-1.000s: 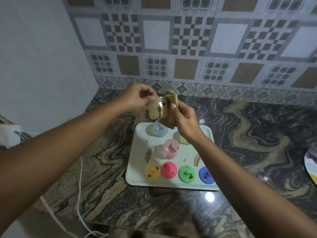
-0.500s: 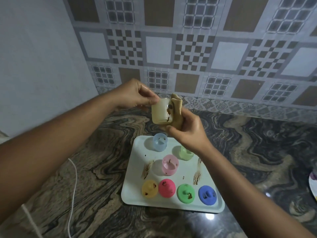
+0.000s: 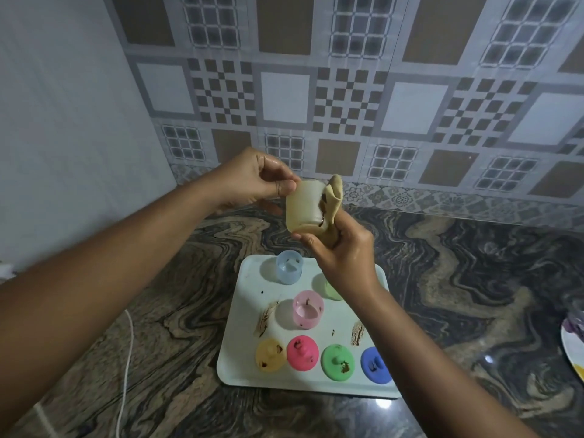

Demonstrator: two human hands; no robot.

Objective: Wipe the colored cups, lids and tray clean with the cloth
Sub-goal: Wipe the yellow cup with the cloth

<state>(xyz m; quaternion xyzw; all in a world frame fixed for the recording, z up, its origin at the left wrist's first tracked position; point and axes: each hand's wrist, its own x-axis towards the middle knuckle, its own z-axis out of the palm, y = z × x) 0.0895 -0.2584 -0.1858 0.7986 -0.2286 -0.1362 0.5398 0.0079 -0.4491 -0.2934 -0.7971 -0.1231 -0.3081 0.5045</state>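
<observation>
My left hand (image 3: pixel 256 178) pinches the rim of a pale yellow cup (image 3: pixel 303 206), held in the air above the counter. My right hand (image 3: pixel 343 248) grips a tan cloth (image 3: pixel 333 197) and presses it against the cup's right side, where a brown smear shows. Below lies the white tray (image 3: pixel 243 336) with brown streaks. On it stand a blue cup (image 3: pixel 289 267), a pink cup (image 3: pixel 308 309) and a green cup (image 3: pixel 328 287) partly hidden by my right wrist. Along the tray's front lie yellow (image 3: pixel 270 355), pink (image 3: pixel 301 352), green (image 3: pixel 336 361) and blue (image 3: pixel 374 365) lids, all spotted brown.
The tray sits on a dark marbled counter (image 3: pixel 458 279) backed by a patterned tile wall. A white cord (image 3: pixel 126 358) runs down the counter's left side. A plate's edge (image 3: pixel 573 343) shows at the far right.
Both hands have lifted the yellow cup and cloth a little higher above the tray. The cloth has shifted round the cup's right side. The view has tilted upward.
</observation>
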